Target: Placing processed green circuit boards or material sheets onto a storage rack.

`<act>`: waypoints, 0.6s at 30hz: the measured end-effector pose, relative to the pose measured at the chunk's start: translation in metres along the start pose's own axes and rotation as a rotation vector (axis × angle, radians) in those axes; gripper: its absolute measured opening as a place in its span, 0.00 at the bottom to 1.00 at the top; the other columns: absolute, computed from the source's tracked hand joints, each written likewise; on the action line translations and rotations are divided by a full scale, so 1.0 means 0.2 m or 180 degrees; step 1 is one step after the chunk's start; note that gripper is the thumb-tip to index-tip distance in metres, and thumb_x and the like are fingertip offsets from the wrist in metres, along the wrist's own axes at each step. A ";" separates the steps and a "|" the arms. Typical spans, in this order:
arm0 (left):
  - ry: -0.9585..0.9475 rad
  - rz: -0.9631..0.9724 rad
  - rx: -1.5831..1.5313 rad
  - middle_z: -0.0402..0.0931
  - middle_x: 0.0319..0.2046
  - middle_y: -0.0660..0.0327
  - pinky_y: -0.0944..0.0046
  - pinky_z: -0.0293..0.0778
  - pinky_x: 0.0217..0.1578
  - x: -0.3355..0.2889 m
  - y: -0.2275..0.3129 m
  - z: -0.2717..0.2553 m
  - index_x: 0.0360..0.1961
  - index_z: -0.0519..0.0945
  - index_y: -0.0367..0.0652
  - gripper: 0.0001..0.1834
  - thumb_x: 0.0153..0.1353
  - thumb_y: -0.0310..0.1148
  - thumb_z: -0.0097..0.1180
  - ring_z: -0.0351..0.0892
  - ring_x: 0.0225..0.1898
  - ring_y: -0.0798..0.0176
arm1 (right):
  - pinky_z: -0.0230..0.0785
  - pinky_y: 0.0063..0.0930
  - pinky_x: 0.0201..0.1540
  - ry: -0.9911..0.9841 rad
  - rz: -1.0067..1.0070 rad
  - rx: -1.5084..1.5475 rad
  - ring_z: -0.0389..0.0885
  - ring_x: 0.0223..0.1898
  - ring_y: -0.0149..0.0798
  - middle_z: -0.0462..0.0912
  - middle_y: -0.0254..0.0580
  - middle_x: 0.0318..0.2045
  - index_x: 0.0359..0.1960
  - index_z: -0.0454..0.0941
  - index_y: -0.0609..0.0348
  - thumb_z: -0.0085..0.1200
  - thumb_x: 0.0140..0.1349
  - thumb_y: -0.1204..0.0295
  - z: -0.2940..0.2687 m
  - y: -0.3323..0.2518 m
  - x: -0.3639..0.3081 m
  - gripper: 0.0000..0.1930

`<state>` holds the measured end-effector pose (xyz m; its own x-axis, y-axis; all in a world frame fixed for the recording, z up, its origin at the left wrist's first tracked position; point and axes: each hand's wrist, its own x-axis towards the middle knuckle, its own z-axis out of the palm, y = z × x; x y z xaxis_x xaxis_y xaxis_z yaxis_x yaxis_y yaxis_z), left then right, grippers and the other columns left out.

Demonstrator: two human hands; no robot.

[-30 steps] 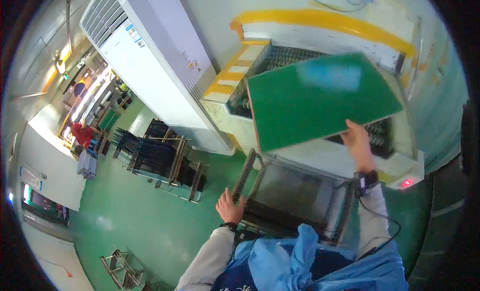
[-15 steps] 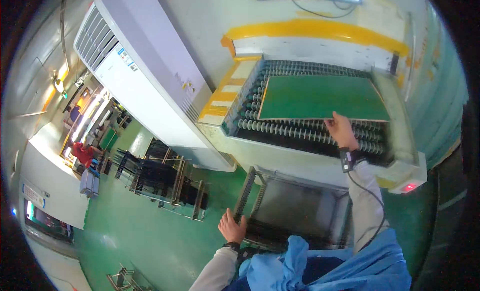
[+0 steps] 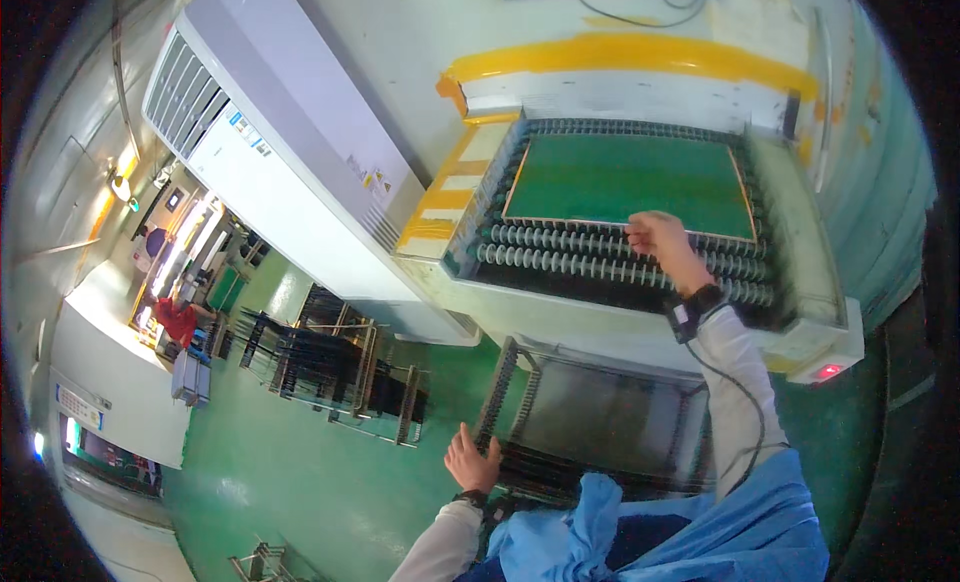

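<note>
Right hand (image 3: 668, 250) at near edge of green board (image 3: 630, 177); I can't tell its grip. Left hand (image 3: 472, 464) spread beside rack (image 3: 497, 392). Dragging could skew green board on rollers (image 3: 560, 263).

Wide fisheye view downward from the head

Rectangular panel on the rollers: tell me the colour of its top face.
Rectangular panel: green, seen best in the head view.

Rectangular green panel (image 3: 630, 180) with thin pale edges, flat across rows of grey disc rollers (image 3: 560, 255).
</note>
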<state>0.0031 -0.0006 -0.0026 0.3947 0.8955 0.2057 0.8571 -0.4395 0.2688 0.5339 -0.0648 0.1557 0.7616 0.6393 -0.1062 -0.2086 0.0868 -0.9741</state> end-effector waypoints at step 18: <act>-0.0031 -0.0030 0.0007 0.76 0.56 0.49 0.45 0.65 0.58 0.00 0.02 0.00 0.67 0.70 0.38 0.44 0.57 0.55 0.64 0.73 0.57 0.45 | 0.62 0.55 0.68 0.0357 -0.1791 -0.3588 0.71 0.66 0.53 0.78 0.42 0.63 0.52 0.85 0.46 0.59 0.62 0.61 -0.20 0.21 0.41 0.17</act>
<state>0.0059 -0.0025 -0.0021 0.3899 0.9002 0.1941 0.8614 -0.4310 0.2686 0.6122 -0.0399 0.0989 0.6339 0.6529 0.4146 0.7554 -0.4078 -0.5129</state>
